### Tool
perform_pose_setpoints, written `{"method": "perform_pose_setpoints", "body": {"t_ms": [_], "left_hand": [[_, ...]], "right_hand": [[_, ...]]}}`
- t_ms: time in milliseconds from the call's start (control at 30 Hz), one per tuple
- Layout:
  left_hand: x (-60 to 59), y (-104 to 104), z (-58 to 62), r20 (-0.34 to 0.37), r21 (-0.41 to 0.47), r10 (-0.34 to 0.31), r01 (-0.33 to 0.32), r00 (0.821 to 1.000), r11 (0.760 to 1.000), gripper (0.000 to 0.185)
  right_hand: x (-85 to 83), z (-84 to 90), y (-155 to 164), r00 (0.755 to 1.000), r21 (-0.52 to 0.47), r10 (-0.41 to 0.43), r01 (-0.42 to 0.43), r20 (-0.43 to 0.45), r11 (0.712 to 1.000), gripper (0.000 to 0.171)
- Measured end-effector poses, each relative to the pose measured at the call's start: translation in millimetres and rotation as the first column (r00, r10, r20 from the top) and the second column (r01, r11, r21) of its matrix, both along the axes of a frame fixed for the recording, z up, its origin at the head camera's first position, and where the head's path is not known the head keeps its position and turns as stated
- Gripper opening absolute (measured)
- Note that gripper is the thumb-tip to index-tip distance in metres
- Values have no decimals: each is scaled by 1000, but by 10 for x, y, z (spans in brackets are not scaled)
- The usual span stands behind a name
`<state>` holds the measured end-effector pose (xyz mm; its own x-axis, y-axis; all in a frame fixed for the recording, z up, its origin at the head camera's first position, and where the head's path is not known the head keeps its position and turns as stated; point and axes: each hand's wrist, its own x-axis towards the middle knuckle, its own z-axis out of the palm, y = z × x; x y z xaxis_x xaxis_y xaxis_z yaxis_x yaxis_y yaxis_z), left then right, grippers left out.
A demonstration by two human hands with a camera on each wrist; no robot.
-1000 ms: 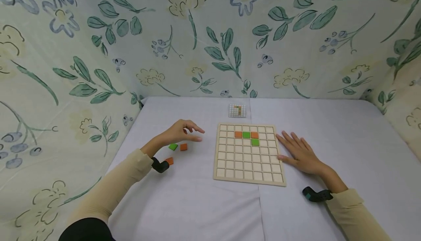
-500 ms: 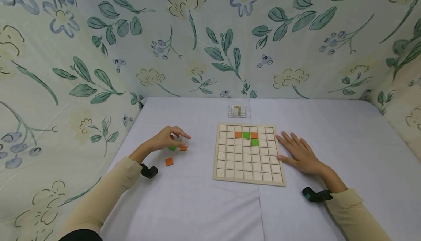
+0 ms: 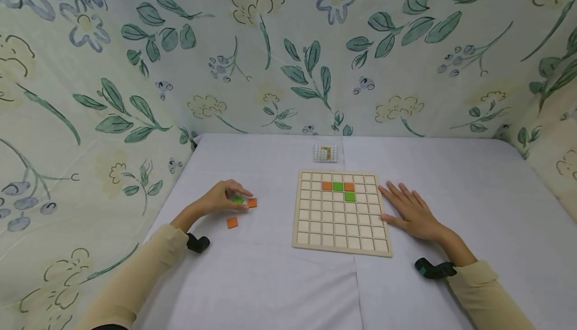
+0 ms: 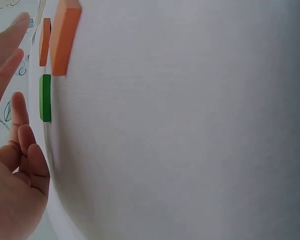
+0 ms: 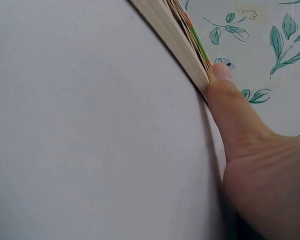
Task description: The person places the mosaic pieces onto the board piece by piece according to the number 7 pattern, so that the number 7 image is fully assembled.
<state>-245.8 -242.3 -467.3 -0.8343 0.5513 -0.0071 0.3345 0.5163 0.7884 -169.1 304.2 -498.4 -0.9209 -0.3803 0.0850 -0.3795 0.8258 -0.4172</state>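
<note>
My left hand reaches low over the table, thumb and forefinger spread on either side of a green square tile. In the left wrist view this green tile lies flat, the fingers apart from it. An orange tile lies just beyond the fingertips, and another orange tile sits nearer me. My right hand rests flat with spread fingers, its thumb and fingertips at the right edge of a wooden grid board. Orange and green tiles fill several cells near the board's top.
Behind the board lies a small card with a grid and a coloured pattern. White cloth covers the table, with a fold running down in front of the board. Floral fabric hangs at the back and sides.
My left hand has drawn back from near the board's left side and come down around the green tile. The right hand has stayed at the board's edge.
</note>
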Motion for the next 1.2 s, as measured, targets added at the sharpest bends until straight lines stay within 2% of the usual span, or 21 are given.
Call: {"method": "perform_pose_setpoints", "body": {"t_ms": [233, 367, 467, 700, 933, 1200], "left_hand": [[79, 62, 62, 46, -33, 46, -44, 998, 998, 36], [31, 25, -52, 38, -23, 45, -44, 998, 999, 36], [16, 7, -84, 25, -16, 35, -35, 999, 999, 36], [9, 1, -96, 9, -20, 19, -19, 1000, 1000, 35], [11, 1, -129, -53, -28, 10, -11, 999, 1000, 33], [6, 11, -122, -35, -42, 44, -46, 998, 998, 32]], "right_hand": [[7, 13, -3, 1000, -3, 8, -8, -7, 1000, 78], [5, -10, -5, 1000, -11, 9, -9, -14, 1000, 77], [3, -13, -7, 1000, -12, 7, -7, -15, 1000, 77], [17, 28, -12, 1000, 0, 1, -1, 1, 1000, 78], [8, 36, -7, 1000, 9, 4, -4, 4, 1000, 79], [6, 24, 8, 1000, -2, 13, -13, -3, 1000, 80]]}}
